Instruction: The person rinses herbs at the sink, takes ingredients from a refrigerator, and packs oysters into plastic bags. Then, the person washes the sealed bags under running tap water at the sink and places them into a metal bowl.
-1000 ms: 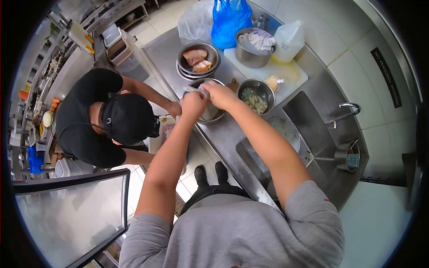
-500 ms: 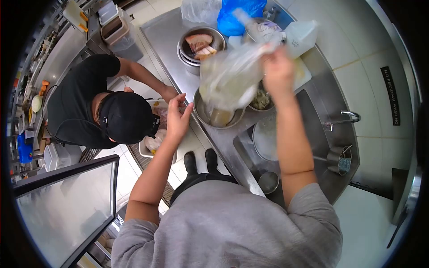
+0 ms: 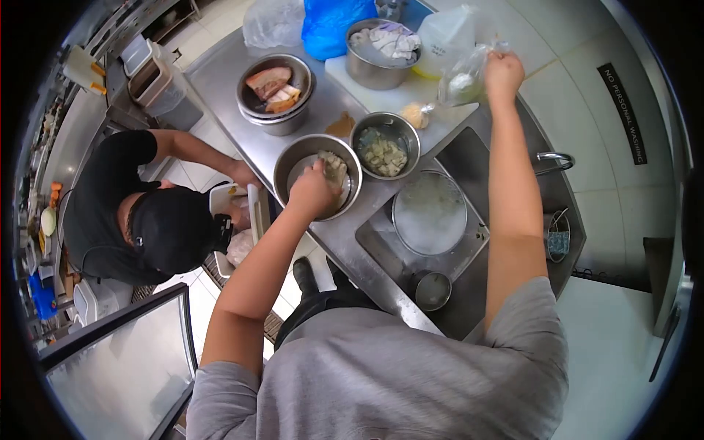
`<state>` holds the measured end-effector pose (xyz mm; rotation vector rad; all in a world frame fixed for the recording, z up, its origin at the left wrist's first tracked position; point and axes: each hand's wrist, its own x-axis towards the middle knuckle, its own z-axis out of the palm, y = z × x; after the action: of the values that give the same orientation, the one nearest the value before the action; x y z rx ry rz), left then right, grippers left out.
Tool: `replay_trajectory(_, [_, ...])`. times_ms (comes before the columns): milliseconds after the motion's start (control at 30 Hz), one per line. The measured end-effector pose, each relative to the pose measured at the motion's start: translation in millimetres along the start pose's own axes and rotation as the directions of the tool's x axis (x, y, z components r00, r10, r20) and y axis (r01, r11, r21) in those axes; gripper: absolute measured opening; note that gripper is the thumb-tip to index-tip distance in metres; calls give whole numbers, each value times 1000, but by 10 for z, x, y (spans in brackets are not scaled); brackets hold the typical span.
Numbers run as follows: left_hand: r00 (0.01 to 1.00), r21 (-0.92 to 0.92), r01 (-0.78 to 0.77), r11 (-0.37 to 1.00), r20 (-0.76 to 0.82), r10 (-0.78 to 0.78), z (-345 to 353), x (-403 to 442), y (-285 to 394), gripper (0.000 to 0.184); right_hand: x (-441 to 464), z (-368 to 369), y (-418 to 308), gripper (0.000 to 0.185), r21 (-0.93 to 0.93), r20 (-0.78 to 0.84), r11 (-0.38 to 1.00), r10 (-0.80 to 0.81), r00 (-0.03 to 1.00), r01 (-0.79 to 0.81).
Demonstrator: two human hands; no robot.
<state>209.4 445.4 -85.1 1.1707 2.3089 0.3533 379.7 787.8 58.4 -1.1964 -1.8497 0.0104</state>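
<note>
My left hand (image 3: 314, 192) reaches into a round steel pot (image 3: 281, 181), its fingers closed on a pale grey-green lump of food (image 3: 334, 167). Farther right and back, my right hand (image 3: 504, 73) is closed on the top of a clear plastic bag (image 3: 462, 86), which hangs at the edge of the white cutting board (image 3: 453, 119). A smaller steel pot (image 3: 416, 150) with pale chunks (image 3: 385, 155) in it stands beside the first pot. A small tan bundle (image 3: 415, 115) lies on the board, close to the bag.
Stacked steel bowls (image 3: 277, 126) hold meat slabs (image 3: 268, 83). Behind are a blue bag (image 3: 337, 29) and a pot (image 3: 378, 75) of whitish contents. The sink (image 3: 374, 242) contains a cloudy-water bowl (image 3: 430, 214) and a small pot (image 3: 433, 291). A co-worker (image 3: 172, 227) bends at the left.
My left hand has moved from beside the counter into the pot and closed on the lump. My right hand has carried the plastic bag from above the pot to the right.
</note>
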Motion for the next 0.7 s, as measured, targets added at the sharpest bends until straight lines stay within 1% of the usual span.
replay_trajectory(33, [999, 42, 27, 999, 26, -28, 11, 18, 80, 70, -46, 119, 191, 15, -43, -48, 999, 26, 998, -29])
replay_trajectory(67, [997, 83, 54, 995, 53, -58, 41, 34, 149, 72, -156, 213, 347, 13, 3, -118, 999, 33, 992, -33])
replay_trajectory(100, [997, 33, 21, 999, -75, -18, 119, 69, 125, 59, -301, 307, 491, 12, 48, -183, 998, 43, 982, -34])
replay_trajectory(133, [992, 1, -1, 1000, -124, 1, 85, 92, 140, 52, -449, 419, 661, 10, 96, -248, 995, 56, 967, -33])
replay_trajectory(200, [974, -56, -46, 997, -223, 33, -68, 124, 188, 40, -859, 741, 1132, 9, 87, -5, 994, -69, 998, 70])
replay_trajectory(233, [941, -88, -120, 989, -326, 85, -85, 143, 186, 27, -995, 728, 1110, 10, 142, 299, 981, 84, 950, -131])
replay_trajectory(267, [933, -112, -146, 983, -346, 99, -103, 165, 191, 26, -1201, 731, 1054, 10, 135, 580, 932, 199, 789, -335])
replay_trajectory(300, [924, -132, -172, 976, -365, 114, -126, 189, 195, 25, -1356, 696, 869, 10, 234, 341, 960, 65, 938, -152])
replay_trajectory(333, [913, -152, -201, 968, -388, 129, -161, 209, 219, 25, -1457, 644, 624, 11, 276, 63, 960, -75, 995, 55])
replay_trajectory(367, [922, -174, -165, 971, -377, 89, -238, 173, 308, 25, -1533, 570, 397, 11, 349, 175, 928, -203, 963, 132])
replay_trajectory(400, [916, -191, -172, 966, -391, 86, -252, 180, 339, 24, -1615, 529, 191, 10, 426, 272, 884, -329, 904, 193])
replay_trajectory(433, [913, -208, -179, 962, -400, 84, -252, 177, 362, 24, -1724, 546, 8, 10, 451, 419, 850, -470, 777, 271])
replay_trajectory(467, [910, -226, -186, 956, -406, 81, -239, 159, 385, 24, -1837, 578, -152, 10, 489, 544, 805, -582, 604, 335])
replay_trajectory(500, [918, -244, -184, 952, -388, 78, -230, 135, 410, 25, -1937, 637, -317, 11, 387, 579, 802, -596, 556, 456])
replay_trajectory(533, [925, -265, -182, 947, -374, 73, -229, 118, 437, 26, -1987, 678, -407, 12, 282, 616, 769, -604, 506, 574])
replay_trajectory(633, [924, -284, -199, 938, -373, 83, -327, -3, 460, 27, -1987, 778, -483, 12, 159, 760, 711, -531, 375, 685])
replay_trajectory(667, [922, -287, -203, 936, -377, 85, -375, -82, 434, 27, -1948, 773, -464, 12, 172, 759, 742, -520, 393, 648])
replay_trajectory(700, [904, -299, -244, 923, -416, 104, -417, -155, 374, 27, -1863, 714, -473, 13, 212, 740, 772, -528, 417, 600])
